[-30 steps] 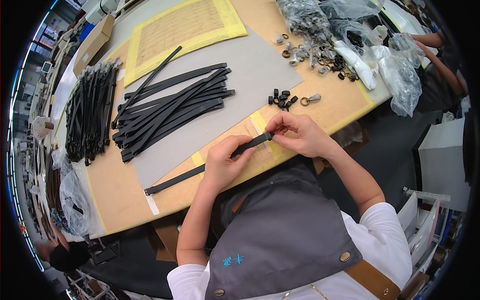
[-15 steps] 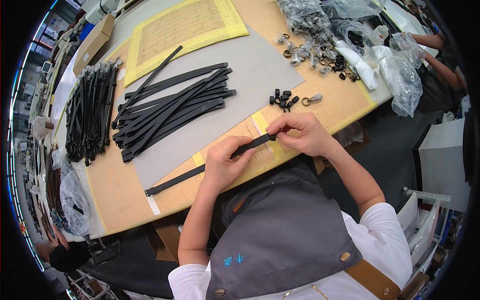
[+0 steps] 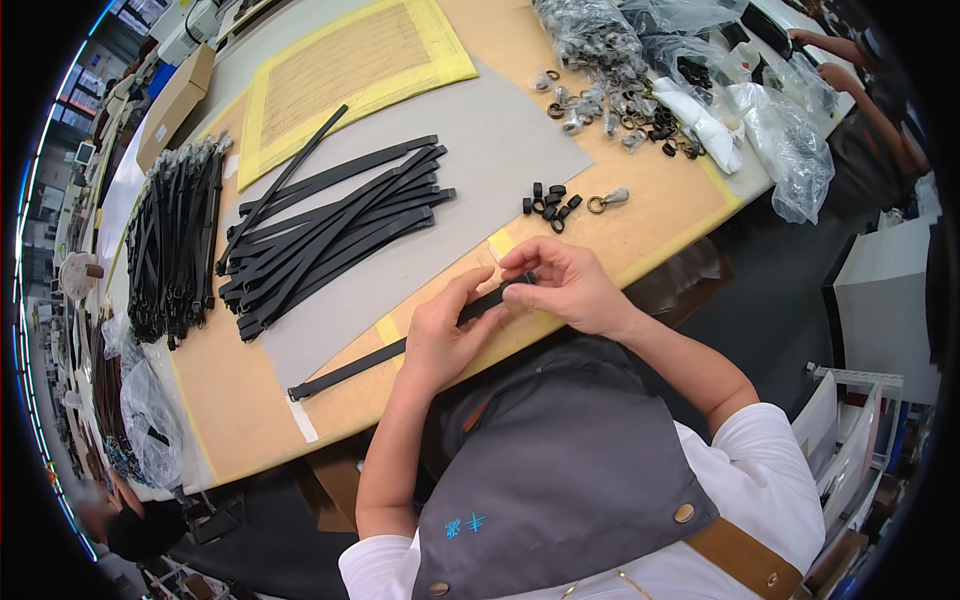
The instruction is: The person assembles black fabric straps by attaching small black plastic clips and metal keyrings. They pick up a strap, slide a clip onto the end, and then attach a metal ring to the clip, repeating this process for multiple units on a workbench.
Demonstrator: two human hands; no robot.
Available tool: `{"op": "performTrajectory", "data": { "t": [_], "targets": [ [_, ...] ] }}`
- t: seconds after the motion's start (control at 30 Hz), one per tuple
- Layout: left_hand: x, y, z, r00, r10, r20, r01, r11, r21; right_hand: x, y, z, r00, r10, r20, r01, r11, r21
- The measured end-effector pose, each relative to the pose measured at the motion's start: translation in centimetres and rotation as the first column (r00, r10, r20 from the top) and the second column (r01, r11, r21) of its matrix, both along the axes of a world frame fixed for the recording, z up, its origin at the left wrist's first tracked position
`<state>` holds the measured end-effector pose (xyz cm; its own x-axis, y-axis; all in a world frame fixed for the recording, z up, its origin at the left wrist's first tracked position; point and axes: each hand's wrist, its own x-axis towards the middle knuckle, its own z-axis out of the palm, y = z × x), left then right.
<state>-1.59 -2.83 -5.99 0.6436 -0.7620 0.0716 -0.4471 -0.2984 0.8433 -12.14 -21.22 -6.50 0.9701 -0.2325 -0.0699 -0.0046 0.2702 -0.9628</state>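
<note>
A long black strap (image 3: 350,371) runs slantwise along the table's near edge, its left end carrying a small metal fitting. My left hand (image 3: 443,335) is closed round the strap's right part between thumb and fingers. Just right of it, my right hand (image 3: 572,290) pinches the strap's right end, where a dark band-like piece shows between the fingertips; its exact form is partly hidden. Beyond my right hand lie several small black loops (image 3: 549,203) and a metal ring with a wrapped fitting (image 3: 607,200).
Black straps lie in a loose pile (image 3: 340,225) on a grey sheet (image 3: 500,135). More straps with buckles (image 3: 175,240) stack at the left. A yellow-edged board (image 3: 350,75) lies at the back. Plastic bags and wrapped rings (image 3: 610,100) spread at back right, near another person's arms (image 3: 850,65).
My right hand has moved left along the strap's end, closer to my left hand, and its fingers curl further round it. The whole view has shifted slightly.
</note>
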Motion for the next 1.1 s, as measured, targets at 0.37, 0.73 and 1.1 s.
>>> {"op": "performTrajectory", "data": {
  "t": [0.37, 0.73, 1.1],
  "targets": [
    [0.4, 0.1, -0.2, 0.993, -0.052, 0.102, 0.067, 0.986, -0.152, -3.2, -11.9, 1.8, 0.972, -0.228, 0.06, 0.122, 0.27, -0.955],
    [0.3, 0.3, 1.1, 0.992, -0.059, -0.109, 0.044, 0.99, -0.134, -2.9, -4.0, 0.2, 0.998, 0.058, -0.016, -0.058, 0.998, 0.019],
    [0.0, 0.7, 1.4, 0.965, -0.124, -0.23, 0.077, 0.976, -0.204, -1.4, -1.0, -0.9, 0.971, 0.214, 0.11, -0.237, 0.93, 0.281]
  ]
}}
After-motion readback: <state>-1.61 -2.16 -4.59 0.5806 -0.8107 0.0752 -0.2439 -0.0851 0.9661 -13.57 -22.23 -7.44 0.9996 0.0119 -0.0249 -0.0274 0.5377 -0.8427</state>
